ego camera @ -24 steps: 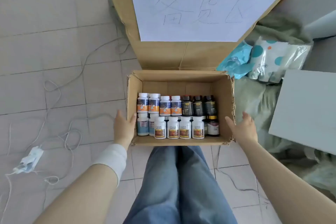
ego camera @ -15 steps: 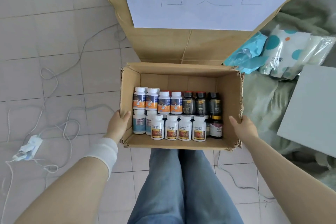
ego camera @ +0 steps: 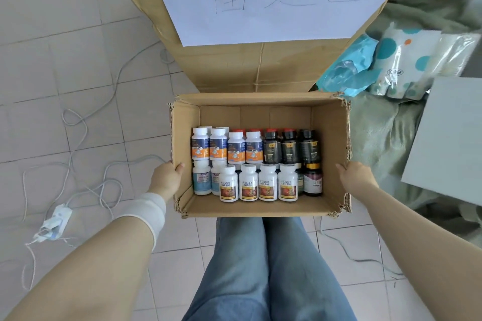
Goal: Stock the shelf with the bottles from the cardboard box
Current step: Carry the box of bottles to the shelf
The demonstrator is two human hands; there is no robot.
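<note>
Box [ego camera: 255,210] — bottles [ego camera: 248,182] inside | left grip [ego camera: 167,177] clasps its left wall | right grip [ego camera: 356,176] clasps right wall

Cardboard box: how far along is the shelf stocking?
Done: nothing that shows; the cardboard box holds full rows of bottles. In hand: the left grip and right grip hold the box's side walls, with the left thumb hooked over the rim. Left: every bottle has yet to go out, and no shelf is in view.
</note>
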